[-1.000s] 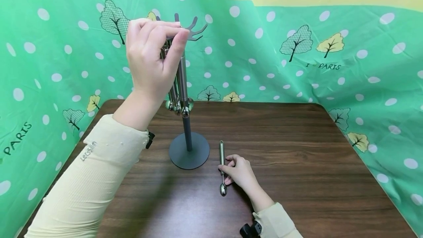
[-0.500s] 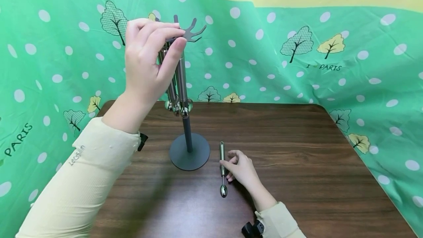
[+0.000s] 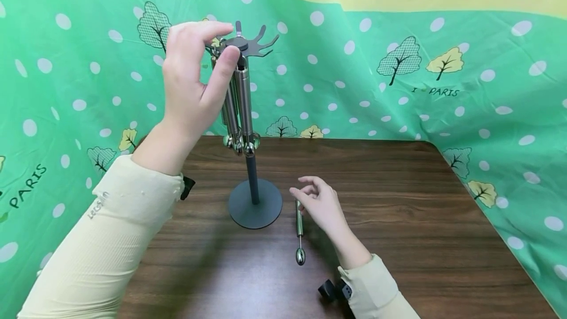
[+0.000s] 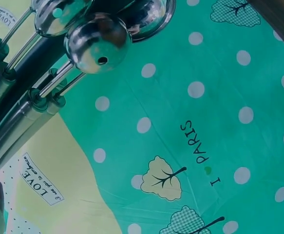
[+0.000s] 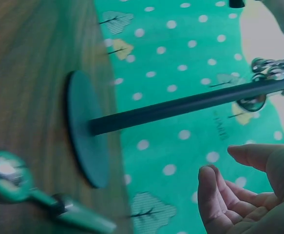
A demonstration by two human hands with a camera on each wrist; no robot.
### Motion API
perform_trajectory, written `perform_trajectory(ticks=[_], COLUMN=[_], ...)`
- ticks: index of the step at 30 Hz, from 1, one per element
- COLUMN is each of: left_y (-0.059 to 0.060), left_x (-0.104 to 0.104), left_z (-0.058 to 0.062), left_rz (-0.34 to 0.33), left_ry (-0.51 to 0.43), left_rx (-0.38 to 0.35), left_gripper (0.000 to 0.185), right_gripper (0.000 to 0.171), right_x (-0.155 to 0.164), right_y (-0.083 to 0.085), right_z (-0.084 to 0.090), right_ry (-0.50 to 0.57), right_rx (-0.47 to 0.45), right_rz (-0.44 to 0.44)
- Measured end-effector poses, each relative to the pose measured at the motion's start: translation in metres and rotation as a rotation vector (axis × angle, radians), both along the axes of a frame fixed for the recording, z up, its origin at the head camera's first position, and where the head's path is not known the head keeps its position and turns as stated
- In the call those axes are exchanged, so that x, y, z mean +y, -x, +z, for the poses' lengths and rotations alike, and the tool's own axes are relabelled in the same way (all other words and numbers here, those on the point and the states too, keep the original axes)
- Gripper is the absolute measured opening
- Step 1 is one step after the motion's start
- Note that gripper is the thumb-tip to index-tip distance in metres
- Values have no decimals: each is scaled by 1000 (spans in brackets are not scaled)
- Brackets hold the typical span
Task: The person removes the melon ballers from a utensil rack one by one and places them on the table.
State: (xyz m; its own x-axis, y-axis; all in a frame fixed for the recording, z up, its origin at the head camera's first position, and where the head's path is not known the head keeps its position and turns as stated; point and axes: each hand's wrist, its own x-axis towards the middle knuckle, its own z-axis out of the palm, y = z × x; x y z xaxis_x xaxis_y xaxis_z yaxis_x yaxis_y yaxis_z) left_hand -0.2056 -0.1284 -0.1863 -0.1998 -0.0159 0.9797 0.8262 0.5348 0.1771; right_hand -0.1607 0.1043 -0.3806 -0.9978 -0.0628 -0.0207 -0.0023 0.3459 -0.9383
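Note:
A dark grey hook stand (image 3: 255,206) rises from a round base on the brown table (image 3: 398,220). Several steel utensils (image 3: 241,107) with ball ends hang from its top hooks (image 3: 259,46). My left hand (image 3: 223,41) is up at those hooks, forefinger stretched over the top and thumb resting against one hanging handle. The left wrist view shows the ball ends (image 4: 98,44) from below. One more steel spoon (image 3: 299,240) lies flat on the table right of the base. My right hand (image 3: 301,188) hovers just above its handle, fingers loosely curled, holding nothing. The spoon (image 5: 15,183) appears blurred in the right wrist view.
A green polka-dot cloth (image 3: 443,87) with tree prints walls in the table at the back and on both sides. The table's right edge (image 3: 478,220) runs diagonally toward me. Bare wood (image 3: 421,260) stretches right of my right hand.
My left hand's pinch at the stand top has loosened, with forefinger and thumb now apart. My right hand has let go of the lying spoon and lifted off it, up and away from me.

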Motion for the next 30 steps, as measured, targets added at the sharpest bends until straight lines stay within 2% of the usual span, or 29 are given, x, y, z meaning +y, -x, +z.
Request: perform_trajectory(ticks=[6,13,16,21,24,28,30], left_y=[-2,-5,-4,1,3,3,3], left_x=[-2,-1,-1,0,0,2,3], left_z=[1,1,1,-1,-2,-4,-4], left_rz=[-70,-127,-186,-346,-392,-417,-474], left_ry=[-104,-203,-227,-253,-233,-219,-240], left_rx=[-70,-201,-244,-240,-227,-224,-220], left_gripper=[26,21,22,27,31,36,35], right_gripper=[36,34,32,30,29,29,29], right_x=[-9,-20,-24,-30,-34,-41,-44], right_y=[3,5,5,5,5,4,4], right_z=[25,50,61,77,85,91,94], right_ry=[48,73,93,130,148,168,180], right_rx=[81,138,170,236,264,277,286], right_rz=[26,43,45,59,73,99,111])
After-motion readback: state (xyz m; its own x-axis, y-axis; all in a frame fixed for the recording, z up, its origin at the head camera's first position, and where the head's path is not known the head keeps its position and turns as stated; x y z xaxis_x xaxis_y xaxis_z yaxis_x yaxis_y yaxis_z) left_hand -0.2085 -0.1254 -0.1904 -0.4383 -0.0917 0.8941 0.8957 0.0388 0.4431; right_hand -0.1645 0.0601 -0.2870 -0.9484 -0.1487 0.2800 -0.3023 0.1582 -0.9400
